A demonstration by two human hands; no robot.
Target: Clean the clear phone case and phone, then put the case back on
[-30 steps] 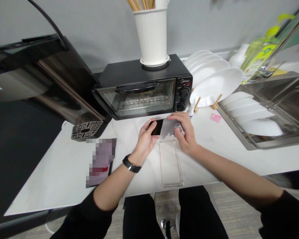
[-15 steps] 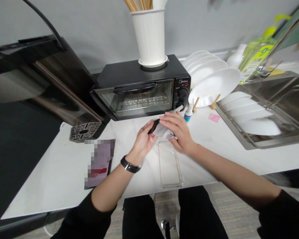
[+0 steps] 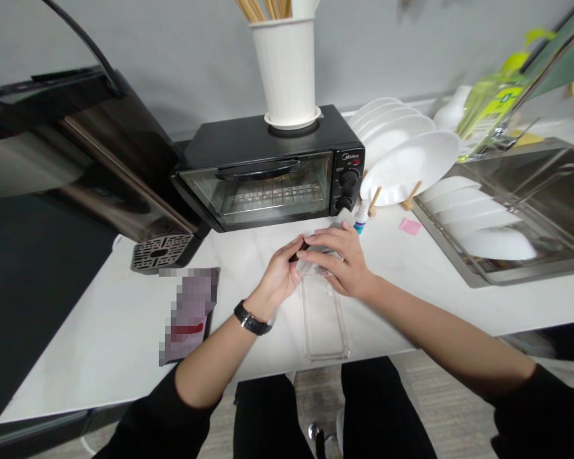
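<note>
My left hand is closed around one end of a dark, thin phone, most of which is hidden. Over it, my right hand presses a thin white wipe against the surface, fingers bent and together. A pale corner of the wipe sticks out beyond the right fingers. Just below the hands, a clear phone case lies flat on the white counter. Beside the right fingertips stands a small white spray bottle with a blue label.
A black toaster oven stands behind, carrying a white cup of chopsticks. Plates in a rack and a sink with bowls are right. A blurred-out flat item and a dark drink machine are left.
My right hand has shifted slightly, with its fingers more bent and spread over the wipe. The wipe and phone have dropped a little toward me. The phone case stays put.
</note>
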